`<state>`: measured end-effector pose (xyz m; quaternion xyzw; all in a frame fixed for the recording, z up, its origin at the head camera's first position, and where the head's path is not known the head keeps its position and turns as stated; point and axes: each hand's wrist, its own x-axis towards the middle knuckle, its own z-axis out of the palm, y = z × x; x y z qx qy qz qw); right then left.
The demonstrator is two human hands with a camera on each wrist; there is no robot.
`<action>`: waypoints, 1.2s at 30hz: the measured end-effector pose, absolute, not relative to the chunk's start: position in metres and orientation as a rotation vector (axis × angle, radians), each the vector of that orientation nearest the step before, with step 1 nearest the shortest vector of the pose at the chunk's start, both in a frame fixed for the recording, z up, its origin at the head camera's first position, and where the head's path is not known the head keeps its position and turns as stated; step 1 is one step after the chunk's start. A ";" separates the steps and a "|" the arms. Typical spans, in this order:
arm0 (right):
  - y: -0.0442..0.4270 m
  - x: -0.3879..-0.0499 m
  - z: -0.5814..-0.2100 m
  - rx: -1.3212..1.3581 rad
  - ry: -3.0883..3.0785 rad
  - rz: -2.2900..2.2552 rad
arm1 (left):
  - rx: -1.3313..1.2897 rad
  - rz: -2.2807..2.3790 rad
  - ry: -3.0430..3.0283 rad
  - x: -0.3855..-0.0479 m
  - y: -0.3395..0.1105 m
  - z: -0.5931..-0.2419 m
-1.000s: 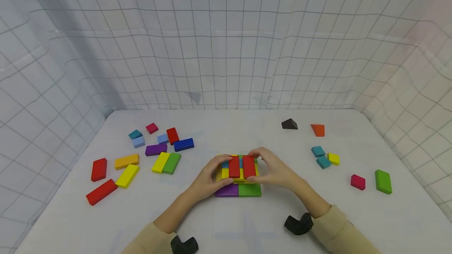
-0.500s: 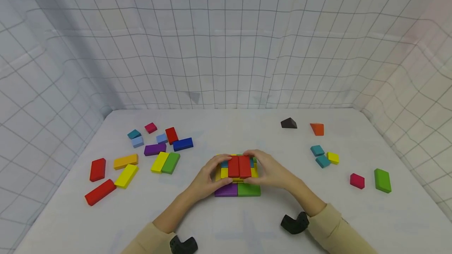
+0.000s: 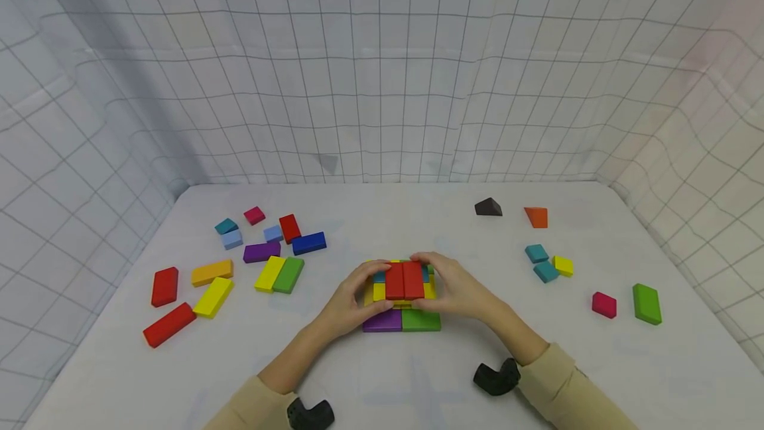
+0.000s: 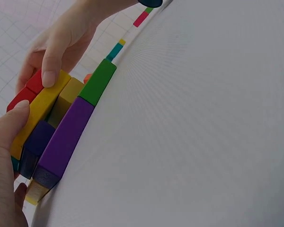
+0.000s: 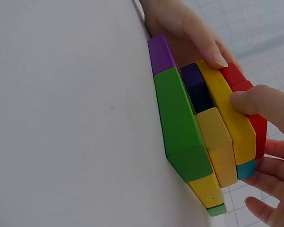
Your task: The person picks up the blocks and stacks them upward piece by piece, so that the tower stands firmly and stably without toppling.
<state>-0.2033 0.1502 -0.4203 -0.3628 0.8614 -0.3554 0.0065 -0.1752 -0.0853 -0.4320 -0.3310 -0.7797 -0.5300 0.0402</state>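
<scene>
In the head view two red blocks, the left one (image 3: 394, 281) and the right one (image 3: 414, 281), lie side by side on top of a layered stack. My left hand (image 3: 347, 298) holds the left block between thumb and fingers, and my right hand (image 3: 458, 292) holds the right one likewise. Under them a yellow block (image 4: 43, 106) runs across, and both thumbs touch its front edge in the wrist views. Lower down sit a dark blue block (image 5: 197, 87) and a tan-yellow block (image 5: 217, 142). A purple block (image 3: 382, 322) and a green block (image 3: 421, 320) form the bottom front.
Loose blocks lie at left, among them a long red block (image 3: 170, 325), an orange block (image 3: 212, 273) and a blue block (image 3: 309, 243). Farther right are a black block (image 3: 489, 207), an orange triangular block (image 3: 537, 217), teal blocks (image 3: 546, 272) and a green block (image 3: 647, 304).
My right hand has moved left with the right red block, closing the gap to the left one. The left hand has stayed in place; little differs over the last half second.
</scene>
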 end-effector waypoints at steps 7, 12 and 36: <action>0.149 -0.204 -0.421 -1.099 2.699 -1.109 | -1.018 -1.617 -2.383 -0.177 -0.085 -0.433; 0.150 -0.205 -0.421 -1.106 2.692 -1.113 | -1.027 -1.614 -2.383 -0.177 -0.085 -0.434; 0.278 -0.184 -0.412 -0.484 3.206 -1.312 | -0.957 -1.638 -2.447 -0.175 -0.084 -0.432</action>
